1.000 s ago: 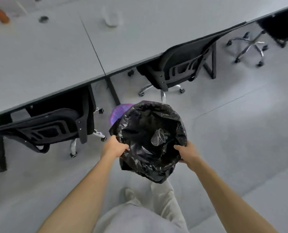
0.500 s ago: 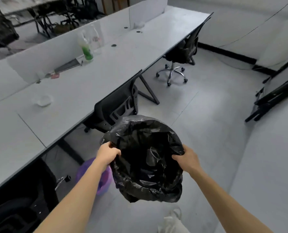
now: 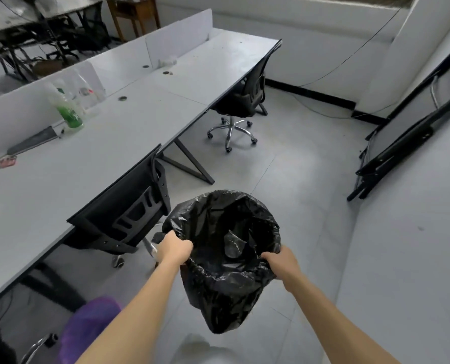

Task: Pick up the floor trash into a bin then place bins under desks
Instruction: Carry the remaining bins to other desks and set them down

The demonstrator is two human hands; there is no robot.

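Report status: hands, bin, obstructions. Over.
Left hand and right hand grip black-lined bin at rim, off the floor. Crumpled trash inside. Black chair close on the left, at the desk.

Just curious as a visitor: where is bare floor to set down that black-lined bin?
Widest bare floor for the bin lies between the desk row and the folded black frames. Under the desk, a gap opens between the near chair and far chair, beside the angled leg. Crowded: lower left, around the purple bin.

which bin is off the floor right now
The black-lined bin, its rim gripped by the left hand and right hand; the purple bin sits on the floor.
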